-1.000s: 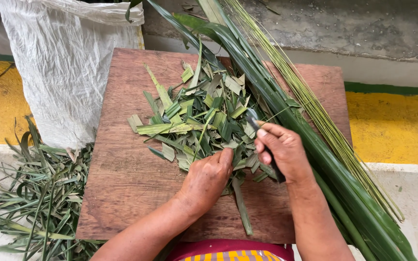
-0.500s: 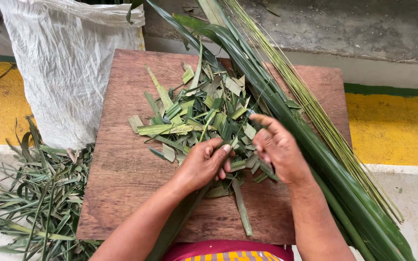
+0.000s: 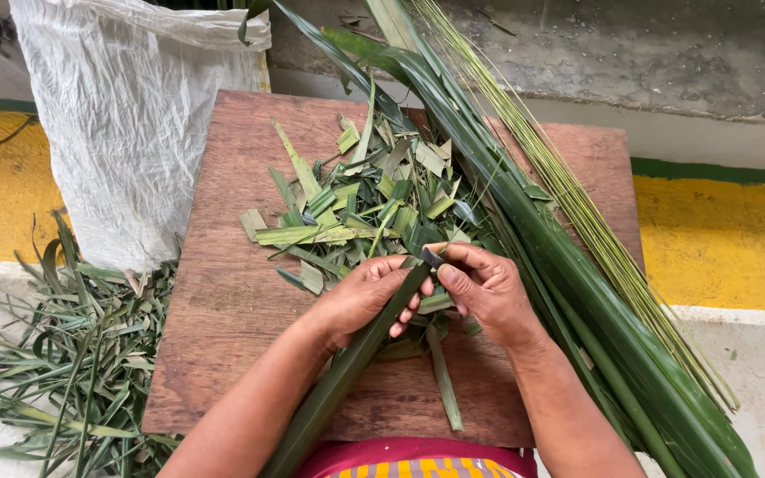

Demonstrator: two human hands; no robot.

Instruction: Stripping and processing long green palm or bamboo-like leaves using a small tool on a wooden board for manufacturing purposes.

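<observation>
**Both hands on one long palm leaf over the cutting board**

A long, dark green palm leaf strip (image 3: 356, 354) runs up from the bottom edge to the middle of the brown wooden board (image 3: 223, 292), where both hands meet on its upper end. The left hand (image 3: 360, 296) is curled round the strip from the left, fingers closed over it. The right hand (image 3: 484, 288) pinches the tip of the strip between thumb and forefinger, a small dark object just visible there; what it is cannot be told. Just beyond the hands lies a heap of short cut green leaf pieces (image 3: 365, 195). A bundle of long green fronds and thin pale stalks (image 3: 568, 239) crosses the board's right side. Left of the board stand a white woven sack (image 3: 135, 124) and a scatter of narrow leaf trimmings (image 3: 55, 363).
</observation>
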